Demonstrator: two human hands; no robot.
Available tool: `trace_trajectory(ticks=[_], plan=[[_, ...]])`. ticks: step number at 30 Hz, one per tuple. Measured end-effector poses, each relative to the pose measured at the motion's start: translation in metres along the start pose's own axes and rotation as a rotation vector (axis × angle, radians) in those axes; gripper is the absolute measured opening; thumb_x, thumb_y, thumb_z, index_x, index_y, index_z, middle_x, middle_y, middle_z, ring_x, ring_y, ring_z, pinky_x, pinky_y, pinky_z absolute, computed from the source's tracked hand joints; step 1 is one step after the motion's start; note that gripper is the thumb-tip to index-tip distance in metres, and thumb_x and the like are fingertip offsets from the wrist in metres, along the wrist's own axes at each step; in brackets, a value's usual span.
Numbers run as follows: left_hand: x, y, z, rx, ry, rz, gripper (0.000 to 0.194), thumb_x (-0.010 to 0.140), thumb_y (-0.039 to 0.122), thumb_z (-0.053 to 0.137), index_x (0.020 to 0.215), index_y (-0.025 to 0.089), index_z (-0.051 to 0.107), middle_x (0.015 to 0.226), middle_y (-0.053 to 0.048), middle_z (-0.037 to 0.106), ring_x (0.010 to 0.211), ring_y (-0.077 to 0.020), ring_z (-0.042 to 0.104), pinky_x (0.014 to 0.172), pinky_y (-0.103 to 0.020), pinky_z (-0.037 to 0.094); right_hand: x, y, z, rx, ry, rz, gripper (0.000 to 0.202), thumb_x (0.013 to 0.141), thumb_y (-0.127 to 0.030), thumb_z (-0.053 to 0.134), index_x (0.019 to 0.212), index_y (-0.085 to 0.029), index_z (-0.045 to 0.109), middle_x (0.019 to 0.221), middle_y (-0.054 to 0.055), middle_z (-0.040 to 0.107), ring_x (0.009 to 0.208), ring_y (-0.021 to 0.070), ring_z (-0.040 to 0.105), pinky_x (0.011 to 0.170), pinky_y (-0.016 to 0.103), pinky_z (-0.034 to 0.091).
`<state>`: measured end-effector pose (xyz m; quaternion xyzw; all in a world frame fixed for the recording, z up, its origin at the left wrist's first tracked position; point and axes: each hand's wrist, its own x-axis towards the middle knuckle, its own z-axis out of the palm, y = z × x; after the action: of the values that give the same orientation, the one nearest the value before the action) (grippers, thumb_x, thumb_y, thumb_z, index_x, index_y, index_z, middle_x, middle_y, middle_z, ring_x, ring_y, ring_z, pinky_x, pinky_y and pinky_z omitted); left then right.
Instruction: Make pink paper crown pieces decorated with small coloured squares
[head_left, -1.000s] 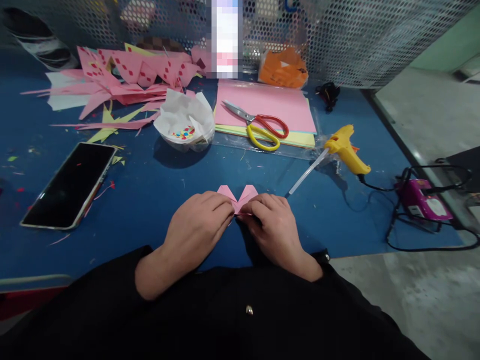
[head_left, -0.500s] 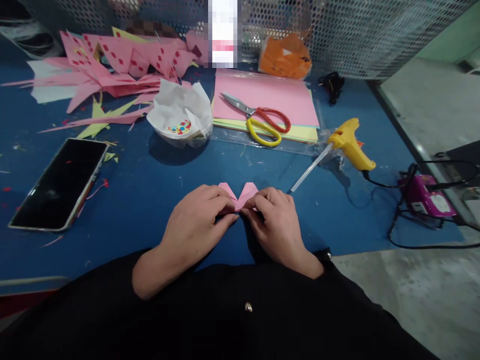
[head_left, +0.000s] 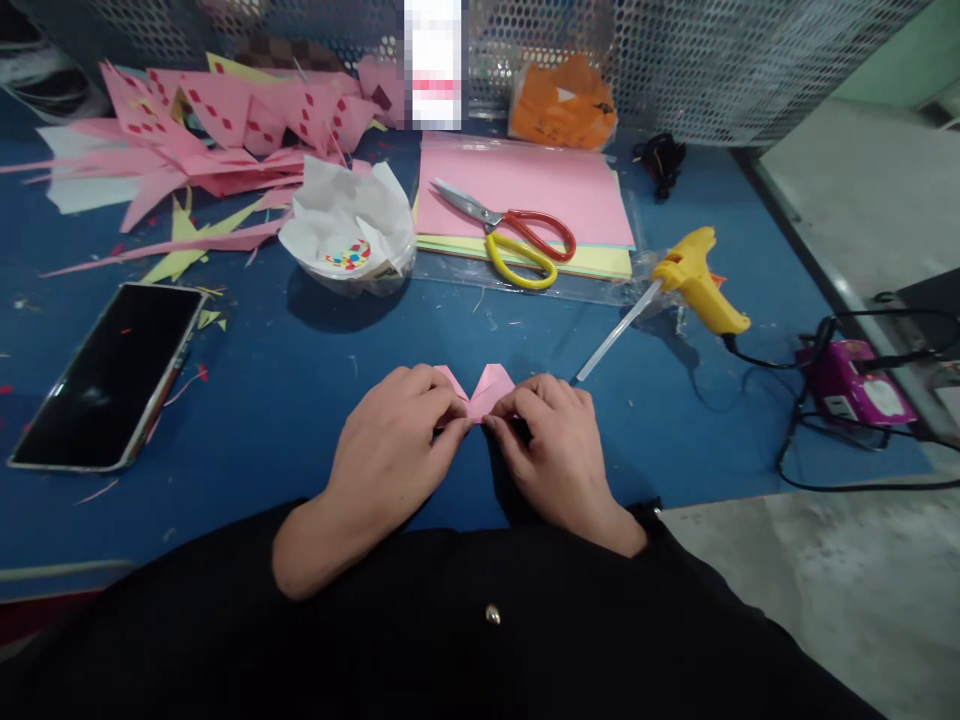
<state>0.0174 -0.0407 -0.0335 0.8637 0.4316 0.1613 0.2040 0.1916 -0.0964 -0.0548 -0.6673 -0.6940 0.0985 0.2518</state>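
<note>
A small folded piece of pink paper with two upright points and a V-shaped notch lies between my hands, near the front of the blue table. My left hand pinches its left side between thumb and fingers. On the other side, my right hand grips the right part in the same way, both thumbs at the lower edge. My fingers cover the paper's outer parts. Beyond my hands are scissors with one red and one yellow handle, lying on a stack of coloured paper.
A white paper-lined bowl holds small coloured bits. Pink cut paper is heaped at back left, above a phone. To the right lie a yellow glue gun, its cable and a purple box. An orange packet stands behind.
The camera view has shifted slightly. Both hands keep their pinch on the pink paper; my left fingers now cover more of its left point, and the thumbs have moved slightly.
</note>
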Motion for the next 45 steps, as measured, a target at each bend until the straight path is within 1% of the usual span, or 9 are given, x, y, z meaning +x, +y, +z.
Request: trace_trajectory(ticks=[4, 15, 24, 31, 36, 39, 42, 44, 45], plan=[[0.004, 0.001, 0.002, 0.035, 0.002, -0.002, 0.015, 0.094, 0.026, 0.064, 0.080, 0.020, 0.067, 0.091, -0.005, 0.069, 0.085, -0.0230, 0.059, 0.072, -0.039, 0.046, 0.000, -0.001, 0.000, -0.005, -0.003, 0.008, 0.010, 0.092, -0.027, 0.066, 0.083, -0.022, 0.065, 0.088, 0.003, 0.066, 0.084, 0.0214, 0.059, 0.078, 0.037, 0.036], [0.005, 0.001, 0.002, 0.032, 0.010, -0.002, 0.018, 0.093, 0.023, 0.062, 0.076, 0.021, 0.065, 0.088, -0.004, 0.068, 0.083, -0.0227, 0.058, 0.069, -0.038, 0.044, -0.005, 0.006, -0.007, -0.001, 0.042, 0.097, 0.011, 0.092, -0.028, 0.066, 0.082, -0.023, 0.065, 0.086, 0.002, 0.064, 0.085, 0.0212, 0.060, 0.080, 0.037, 0.037], [0.007, 0.000, 0.002, 0.029, -0.006, -0.018, 0.014, 0.092, 0.024, 0.064, 0.079, 0.021, 0.067, 0.088, -0.004, 0.067, 0.083, -0.0238, 0.059, 0.069, -0.039, 0.044, -0.009, 0.008, -0.010, -0.034, 0.063, 0.139, 0.009, 0.093, -0.025, 0.063, 0.085, -0.022, 0.064, 0.089, 0.004, 0.066, 0.087, 0.0231, 0.061, 0.080, 0.039, 0.038], [0.007, -0.001, 0.003, 0.027, -0.006, -0.021, 0.015, 0.093, 0.025, 0.063, 0.078, 0.022, 0.066, 0.088, -0.004, 0.067, 0.085, -0.0245, 0.059, 0.071, -0.039, 0.043, -0.010, 0.008, -0.010, -0.040, 0.082, 0.141, 0.006, 0.093, -0.017, 0.058, 0.089, -0.019, 0.062, 0.089, 0.006, 0.066, 0.087, 0.0227, 0.061, 0.079, 0.037, 0.039], [0.008, 0.000, 0.001, 0.040, -0.019, -0.026, 0.015, 0.092, 0.023, 0.063, 0.077, 0.021, 0.067, 0.087, -0.004, 0.067, 0.085, -0.0244, 0.059, 0.070, -0.038, 0.043, -0.011, 0.009, -0.008, -0.030, 0.108, 0.130, 0.009, 0.092, -0.012, 0.053, 0.092, -0.018, 0.059, 0.091, 0.007, 0.065, 0.087, 0.0230, 0.061, 0.079, 0.038, 0.043], [0.007, 0.000, 0.001, 0.042, -0.016, -0.026, 0.015, 0.091, 0.024, 0.064, 0.077, 0.020, 0.067, 0.088, -0.004, 0.067, 0.084, -0.0239, 0.059, 0.070, -0.037, 0.043, -0.015, 0.011, -0.007, -0.053, 0.139, 0.116, 0.013, 0.091, -0.009, 0.050, 0.096, -0.017, 0.059, 0.093, 0.010, 0.065, 0.086, 0.0239, 0.061, 0.076, 0.040, 0.048], [0.007, 0.000, 0.002, 0.038, -0.008, -0.034, 0.015, 0.092, 0.024, 0.064, 0.078, 0.020, 0.068, 0.090, -0.004, 0.068, 0.084, -0.0239, 0.059, 0.071, -0.038, 0.043, -0.022, 0.012, -0.007, -0.099, 0.209, 0.084, 0.019, 0.091, -0.006, 0.049, 0.104, -0.014, 0.060, 0.098, 0.013, 0.066, 0.085, 0.0242, 0.063, 0.073, 0.041, 0.054], [0.008, 0.000, 0.002, 0.041, -0.004, -0.035, 0.016, 0.092, 0.024, 0.063, 0.077, 0.020, 0.068, 0.090, -0.004, 0.068, 0.085, -0.0239, 0.059, 0.072, -0.038, 0.043, -0.027, 0.012, -0.009, -0.136, 0.299, 0.008, 0.019, 0.092, -0.007, 0.051, 0.107, -0.014, 0.061, 0.099, 0.014, 0.067, 0.086, 0.0237, 0.065, 0.073, 0.040, 0.056], [0.007, 0.000, 0.002, 0.043, -0.003, -0.032, 0.017, 0.092, 0.024, 0.063, 0.076, 0.020, 0.068, 0.090, -0.004, 0.068, 0.084, -0.0239, 0.059, 0.072, -0.038, 0.043, -0.029, 0.011, -0.010, -0.149, 0.342, -0.062, 0.020, 0.092, -0.008, 0.054, 0.109, -0.014, 0.062, 0.099, 0.014, 0.068, 0.088, 0.0235, 0.066, 0.074, 0.039, 0.057]])
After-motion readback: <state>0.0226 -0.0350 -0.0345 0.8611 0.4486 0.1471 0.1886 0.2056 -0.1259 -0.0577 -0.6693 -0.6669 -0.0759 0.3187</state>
